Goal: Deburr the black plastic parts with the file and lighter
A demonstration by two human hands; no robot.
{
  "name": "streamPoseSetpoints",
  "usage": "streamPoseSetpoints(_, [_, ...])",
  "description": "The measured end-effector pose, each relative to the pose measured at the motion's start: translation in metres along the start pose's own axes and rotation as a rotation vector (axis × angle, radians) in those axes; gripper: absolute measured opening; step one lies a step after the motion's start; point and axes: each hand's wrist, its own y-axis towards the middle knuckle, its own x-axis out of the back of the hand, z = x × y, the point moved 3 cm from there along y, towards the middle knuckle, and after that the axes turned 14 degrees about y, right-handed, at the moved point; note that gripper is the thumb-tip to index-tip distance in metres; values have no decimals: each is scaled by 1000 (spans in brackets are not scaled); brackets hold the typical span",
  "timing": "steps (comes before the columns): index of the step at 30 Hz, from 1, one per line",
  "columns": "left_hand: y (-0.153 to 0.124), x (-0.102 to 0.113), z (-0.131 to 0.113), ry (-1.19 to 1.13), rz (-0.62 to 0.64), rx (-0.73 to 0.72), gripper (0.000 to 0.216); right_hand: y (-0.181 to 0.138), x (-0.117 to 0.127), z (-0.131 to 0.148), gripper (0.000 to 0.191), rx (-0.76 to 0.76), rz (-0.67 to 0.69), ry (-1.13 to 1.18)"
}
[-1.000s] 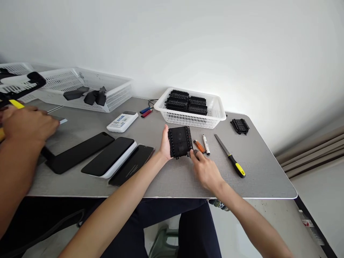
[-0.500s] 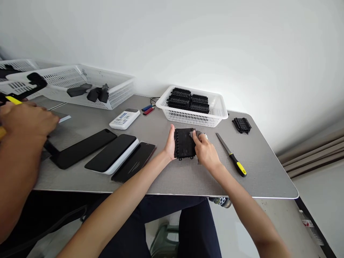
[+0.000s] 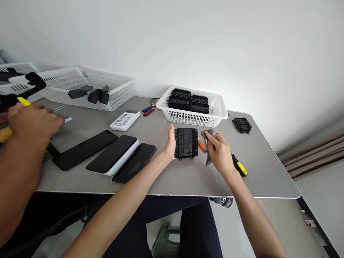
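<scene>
My left hand [image 3: 170, 144] grips the left edge of a black ribbed plastic part [image 3: 186, 143] and holds it just above the grey table [image 3: 172, 175]. My right hand [image 3: 219, 152] sits to the right of the part, its fingers pinched on a small grey sheet [image 3: 208, 135] that looks like abrasive paper. An orange lighter [image 3: 201, 145] lies between the part and my right hand. A file with a yellow and black handle [image 3: 238, 167] lies partly under my right hand.
A white basket [image 3: 194, 117] with several black parts stands behind. One more black part [image 3: 242, 125] lies at the far right. Three dark phones [image 3: 110, 154], a white power bank [image 3: 125, 119] and two lighters [image 3: 147, 110] lie to the left. Another person's hand [image 3: 32, 120] works at the far left beside larger white baskets [image 3: 80, 86].
My right hand has come off the black part's face and moved to the right with the grey sheet. The part's face now shows fully. The left hand has kept its grip.
</scene>
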Motion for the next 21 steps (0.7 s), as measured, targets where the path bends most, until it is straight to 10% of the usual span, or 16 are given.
streamPoseSetpoints(8, [-8, -14, -6, -3, -48, -86, 97, -9, -47, 11, 57, -40, 226, -208])
streamPoseSetpoints(13, [-9, -8, -13, 5, -100, -110, 101, -46, -36, 22, 46, -54, 372, -192])
streamPoseSetpoints(21, [-3, -16, 8, 47, 4, -18, 101, -11, -9, 26, 49, 18, 26, -138])
